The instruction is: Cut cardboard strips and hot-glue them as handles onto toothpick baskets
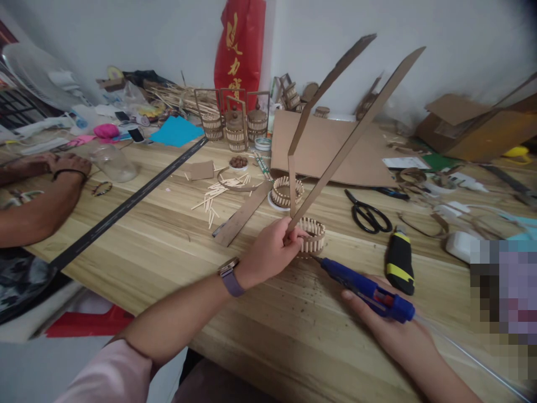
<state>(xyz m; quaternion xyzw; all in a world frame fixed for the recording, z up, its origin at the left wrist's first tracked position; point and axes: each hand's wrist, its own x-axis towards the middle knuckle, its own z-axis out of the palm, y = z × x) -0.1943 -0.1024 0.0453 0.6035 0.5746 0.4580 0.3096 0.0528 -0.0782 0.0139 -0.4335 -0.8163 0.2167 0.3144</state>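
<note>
A small round basket of light sticks sits on the wooden table, with my left hand closed at its near left side. Between the fingers of that hand is the lower end of a long cardboard strip, which slants up to the right. A second, bent strip rises beside it; whether it is held too I cannot tell. My right hand is wrapped round a blue glue gun, whose tip points at the basket's base. Just behind stands another stick basket.
Black scissors and a black-yellow cutter lie at the right. Loose sticks, a flat cardboard sheet and finished little baskets are farther back. Another person's arms rest at the left edge.
</note>
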